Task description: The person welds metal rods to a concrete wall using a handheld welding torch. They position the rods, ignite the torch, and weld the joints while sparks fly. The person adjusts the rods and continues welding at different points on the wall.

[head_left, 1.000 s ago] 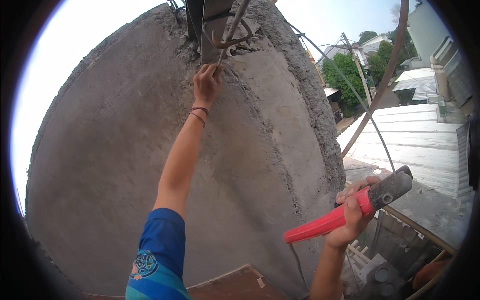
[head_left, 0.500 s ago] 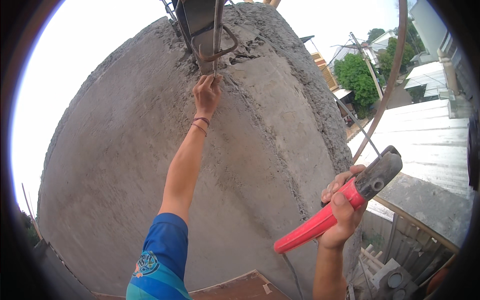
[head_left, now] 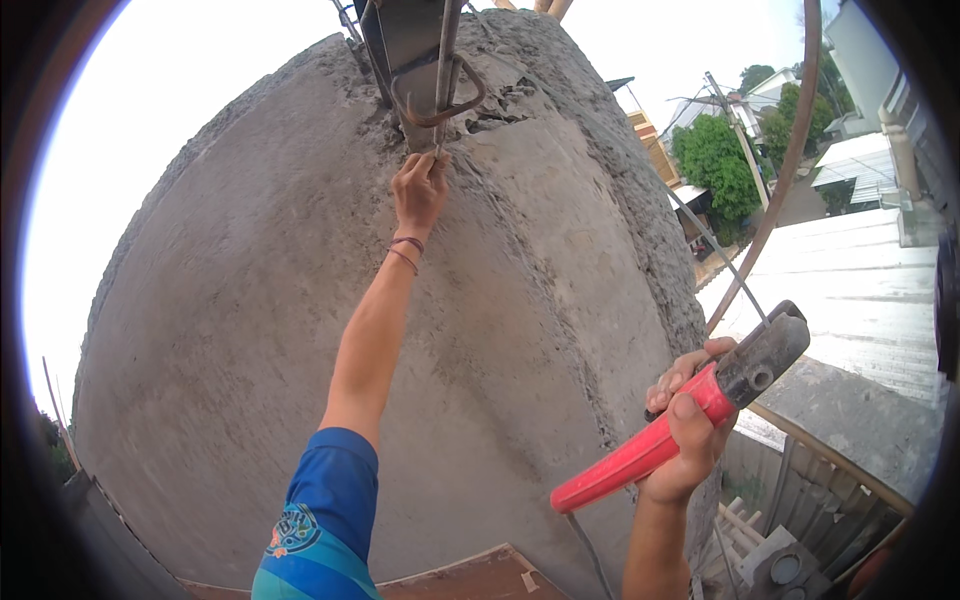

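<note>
My right hand (head_left: 690, 440) is wrapped round the red handle of a welding electrode holder (head_left: 625, 468), low on the right. From its dark jaws a thin welding electrode (head_left: 715, 245) slants up and left across the edge of the concrete. A grey cable (head_left: 590, 550) hangs from the handle's lower end. My left arm reaches up, and my left hand (head_left: 418, 190) is closed in a pinch on the lower end of a steel rod (head_left: 447, 65). This rod runs upright beside a dark steel beam (head_left: 412, 40). A bent steel bar (head_left: 440, 115) crosses just above my fingers.
A large grey plastered concrete wall (head_left: 250, 280) fills the middle, its right edge rough. Brown board (head_left: 480, 580) lies at the bottom. On the right are a curved brown pole (head_left: 795, 150), corrugated metal roofs (head_left: 850, 260), trees (head_left: 715, 165) and pipes (head_left: 740, 525) below.
Both hands keep their holds. The view has shifted slightly, so the steel beam, the left hand and the electrode holder sit a little lower and farther right.
</note>
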Demonstrator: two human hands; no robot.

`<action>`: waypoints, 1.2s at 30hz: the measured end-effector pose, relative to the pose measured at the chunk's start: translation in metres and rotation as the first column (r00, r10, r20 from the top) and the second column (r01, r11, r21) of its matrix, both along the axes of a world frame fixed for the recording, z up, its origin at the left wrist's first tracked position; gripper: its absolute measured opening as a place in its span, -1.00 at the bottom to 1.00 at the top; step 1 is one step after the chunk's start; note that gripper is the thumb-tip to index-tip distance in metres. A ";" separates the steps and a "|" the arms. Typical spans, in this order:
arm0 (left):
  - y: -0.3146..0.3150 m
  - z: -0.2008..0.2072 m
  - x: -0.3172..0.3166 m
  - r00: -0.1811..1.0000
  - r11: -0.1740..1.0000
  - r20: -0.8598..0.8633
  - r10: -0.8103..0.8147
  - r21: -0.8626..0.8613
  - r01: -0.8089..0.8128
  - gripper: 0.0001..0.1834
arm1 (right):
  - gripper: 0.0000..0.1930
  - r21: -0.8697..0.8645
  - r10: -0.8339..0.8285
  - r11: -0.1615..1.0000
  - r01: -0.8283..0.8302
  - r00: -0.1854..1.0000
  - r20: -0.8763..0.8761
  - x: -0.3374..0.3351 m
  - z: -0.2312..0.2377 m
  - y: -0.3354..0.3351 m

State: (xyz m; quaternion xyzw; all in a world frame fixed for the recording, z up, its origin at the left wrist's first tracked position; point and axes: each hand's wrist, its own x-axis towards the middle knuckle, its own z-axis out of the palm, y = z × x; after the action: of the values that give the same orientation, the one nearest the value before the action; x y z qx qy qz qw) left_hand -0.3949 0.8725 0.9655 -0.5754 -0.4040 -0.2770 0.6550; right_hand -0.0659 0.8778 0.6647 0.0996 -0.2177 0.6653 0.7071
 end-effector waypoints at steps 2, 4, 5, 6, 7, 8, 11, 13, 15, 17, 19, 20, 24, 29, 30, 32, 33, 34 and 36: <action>-0.001 0.000 0.001 1.000 1.000 0.002 0.006 -0.010 -0.006 -0.85 | -0.30 0.001 -0.015 1.000 0.015 1.000 0.002 0.001 0.002 -0.002; -0.002 -0.001 0.001 0.998 0.998 0.019 0.056 -0.021 -0.055 -0.84 | -0.29 0.017 -0.011 1.000 0.011 1.000 0.005 0.002 0.002 -0.004; -0.002 -0.001 0.001 0.995 0.996 0.047 0.085 -0.020 -0.084 -0.84 | -0.29 0.022 -0.016 1.000 0.016 1.000 -0.002 0.002 0.002 -0.005; -0.002 -0.001 0.001 0.998 0.998 0.015 0.053 -0.016 -0.053 -0.84 | -0.29 0.026 -0.014 1.000 0.014 1.000 0.010 0.002 0.002 -0.006; -0.002 -0.001 0.001 1.000 1.000 0.005 0.027 -0.009 -0.027 -0.84 | -0.29 0.027 -0.016 0.999 0.016 1.000 0.016 0.002 0.001 -0.006; -0.001 -0.001 0.001 1.000 1.000 -0.005 -0.002 -0.016 0.002 -0.83 | -0.29 0.022 -0.023 1.000 0.022 1.000 0.016 0.003 0.001 -0.006; -0.001 -0.001 0.002 1.000 1.000 0.009 0.024 -0.011 -0.024 -0.83 | -0.29 0.017 -0.020 1.000 0.019 1.000 0.022 0.002 0.001 -0.007; -0.001 -0.002 0.002 1.000 1.000 0.011 0.006 -0.021 -0.006 -0.82 | -0.29 0.010 -0.021 1.000 0.021 1.000 0.019 0.002 0.002 -0.008; -0.001 -0.002 0.002 1.000 1.000 0.010 0.000 -0.022 0.001 -0.81 | -0.29 0.005 -0.021 1.000 0.021 1.000 0.014 0.002 0.002 -0.009; 0.000 -0.002 0.002 1.000 1.000 0.004 0.009 -0.015 -0.009 -0.80 | -0.29 0.002 -0.026 1.000 0.026 1.000 0.007 0.002 0.003 -0.008; 0.000 -0.002 0.002 1.000 1.000 0.015 0.004 -0.021 -0.004 -0.80 | -0.29 0.024 -0.031 0.999 0.029 0.998 0.050 0.002 0.004 -0.007; -0.001 -0.002 0.002 1.000 1.000 0.019 0.003 -0.024 -0.002 -0.79 | -0.29 0.030 -0.035 0.999 0.033 0.997 0.066 0.002 0.005 -0.007; -0.002 -0.002 0.002 0.999 0.999 0.007 0.037 -0.031 -0.037 -0.79 | -0.29 0.033 -0.042 0.999 0.040 0.997 0.065 0.002 0.005 -0.008; -0.003 -0.002 0.004 0.996 0.996 0.030 0.088 -0.032 -0.087 -0.80 | -0.30 0.026 -0.059 0.998 0.058 0.998 0.037 -0.001 0.003 -0.010; -0.003 -0.002 0.004 0.996 0.996 0.029 0.084 -0.032 -0.083 -0.80 | -0.30 0.027 -0.065 0.998 0.065 0.997 0.035 -0.002 0.003 -0.010; -0.003 -0.003 0.005 0.997 0.997 0.026 0.077 -0.032 -0.077 -0.80 | -0.31 0.030 -0.076 0.997 0.075 0.997 0.030 -0.003 0.004 -0.009; -0.003 -0.003 0.005 0.998 0.998 0.023 0.061 -0.032 -0.060 -0.80 | -0.31 0.043 -0.081 0.996 0.079 0.995 0.050 -0.004 0.004 -0.008; -0.002 -0.003 0.005 0.999 0.999 0.020 0.044 -0.033 -0.043 -0.80 | -0.31 0.056 -0.087 0.995 0.083 0.994 0.069 -0.004 0.004 -0.007; -0.002 -0.002 0.004 1.000 0.999 0.013 0.028 -0.031 -0.028 -0.80 | -0.32 0.057 -0.089 0.995 0.084 0.993 0.083 -0.004 0.005 -0.007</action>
State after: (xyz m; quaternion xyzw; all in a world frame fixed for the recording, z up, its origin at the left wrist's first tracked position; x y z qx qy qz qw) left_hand -0.3908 0.8706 0.9632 -0.5777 -0.4207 -0.2654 0.6471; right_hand -0.0697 0.8710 0.6697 0.0806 -0.2696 0.6316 0.7224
